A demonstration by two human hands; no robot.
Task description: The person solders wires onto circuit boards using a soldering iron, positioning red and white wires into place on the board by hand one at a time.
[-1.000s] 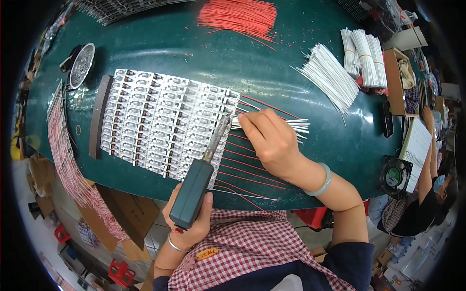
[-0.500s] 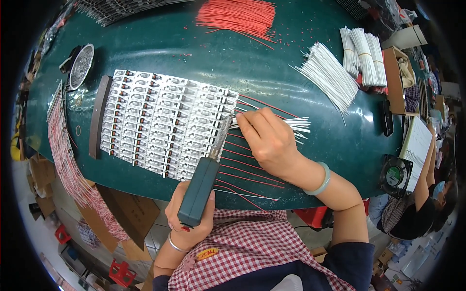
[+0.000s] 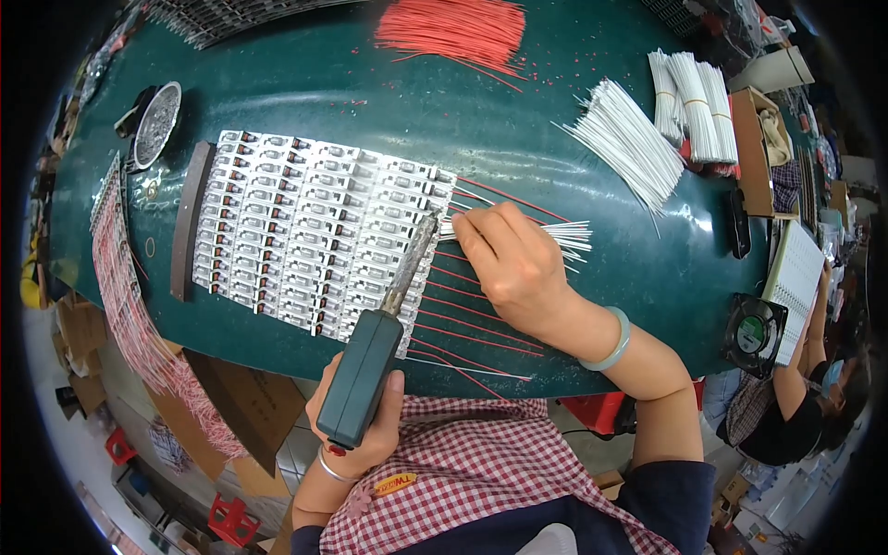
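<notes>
My left hand (image 3: pixel 381 427) is closed around a dark green soldering gun (image 3: pixel 363 377). Its grey metal tip reaches up to the right edge of a panel of small white circuit boards (image 3: pixel 324 231), set with rows of little components. Pinched in my right hand (image 3: pixel 511 259), a bunch of white wires (image 3: pixel 573 235) fans out to the right, its near ends close to the tip and the panel's edge. Red wires (image 3: pixel 486 319) stick out from that edge, above and below my right hand, with a few white ones. Whether the tip touches a board, I cannot tell.
A dark bar (image 3: pixel 191 222) lies along the panel's left end, and a round dish (image 3: pixel 157 125) stands beyond it. Red wires (image 3: pixel 450 35) are heaped at the back, white wires (image 3: pixel 629 148) at the right. A small fan (image 3: pixel 752 335) sits near a co-worker (image 3: pixel 795 407).
The soldering gun's body has tilted and shifted slightly left and down with my left hand, its tip staying near the panel's edge. My right hand is nearly still.
</notes>
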